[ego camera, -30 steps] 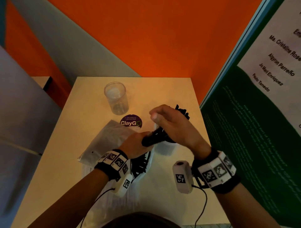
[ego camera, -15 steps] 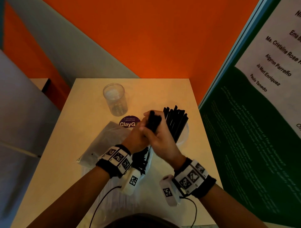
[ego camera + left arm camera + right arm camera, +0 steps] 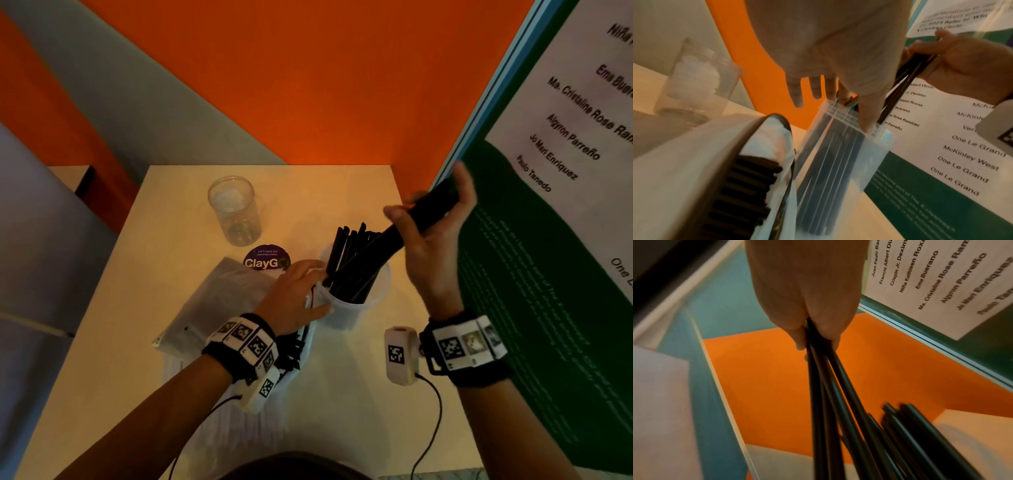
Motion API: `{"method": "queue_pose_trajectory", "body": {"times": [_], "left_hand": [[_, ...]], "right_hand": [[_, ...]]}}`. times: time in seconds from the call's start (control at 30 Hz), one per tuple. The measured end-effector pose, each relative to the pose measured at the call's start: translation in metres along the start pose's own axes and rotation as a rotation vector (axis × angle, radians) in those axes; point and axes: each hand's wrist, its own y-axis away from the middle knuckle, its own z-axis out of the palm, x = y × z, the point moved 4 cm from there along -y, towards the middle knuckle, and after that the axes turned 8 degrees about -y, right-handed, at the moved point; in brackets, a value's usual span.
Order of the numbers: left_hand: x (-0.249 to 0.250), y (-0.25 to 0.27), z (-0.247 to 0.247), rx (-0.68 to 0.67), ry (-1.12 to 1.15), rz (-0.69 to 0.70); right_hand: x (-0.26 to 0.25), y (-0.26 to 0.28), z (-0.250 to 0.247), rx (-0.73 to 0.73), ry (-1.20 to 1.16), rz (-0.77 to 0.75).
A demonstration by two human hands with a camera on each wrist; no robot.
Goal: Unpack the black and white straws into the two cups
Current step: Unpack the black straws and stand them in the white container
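Right hand (image 3: 435,250): I'm clasping a black straw bundle (image 3: 394,237), tilting its lower ends into the cup (image 3: 342,314).
Left hand (image 3: 294,291): fingers straight, I'm steadying the rim against tipping.

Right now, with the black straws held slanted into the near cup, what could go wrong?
1. The bundle of black straws in the right hand enters the cup at a slant; it may tip the cup, since the left hand only touches its side.
2. Below the grip the bundle fans apart, so some ends may miss the rim.
3. The cup is crowded with standing straws; new ones may jam.
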Motion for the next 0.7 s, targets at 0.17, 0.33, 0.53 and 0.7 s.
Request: {"method": "queue_pose_trajectory", "body": {"times": [0.17,0.33,0.53,0.7], "left_hand": [[-0.008,0.006,0.008,-0.006,0.053,-0.043],[-0.014,0.006,0.009,-0.019,0.065,-0.011],[-0.014,0.006,0.008,0.015,0.095,0.006],[-0.026,0.018,0.003,0.032,0.074,-0.06]], "right_hand": [[0.022,0.017,-0.018,0.199,-0.059,0.071],[0.029,0.01,-0.037,0.276,-0.037,0.015],[0.075,0.029,-0.024,-0.067,0.487,0.202],[0.095,0.047,-0.021,-0.219,0.545,0.341]]}}
